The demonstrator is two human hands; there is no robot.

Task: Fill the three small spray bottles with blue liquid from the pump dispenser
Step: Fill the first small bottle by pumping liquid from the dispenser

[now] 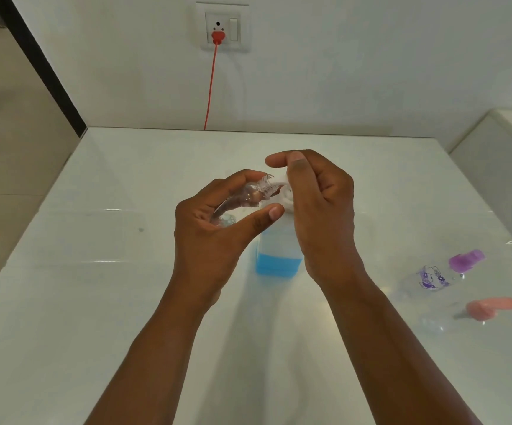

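My left hand (218,228) holds a small clear spray bottle (250,194) tilted, its open threaded neck right at the white nozzle of the pump dispenser (279,256). The dispenser stands mid-table with blue liquid in its lower part. My right hand (319,207) is wrapped over the pump head, index finger and thumb on top. At the right lie two more small bottles: one with a purple cap (441,273) and purple flower print, and one with a pink cap (475,311), both on their sides.
The white glossy table (110,271) ends at the white wall behind. A red plug and cord (210,87) hang from a wall socket down behind the table. A white ledge (500,167) rises at the far right.
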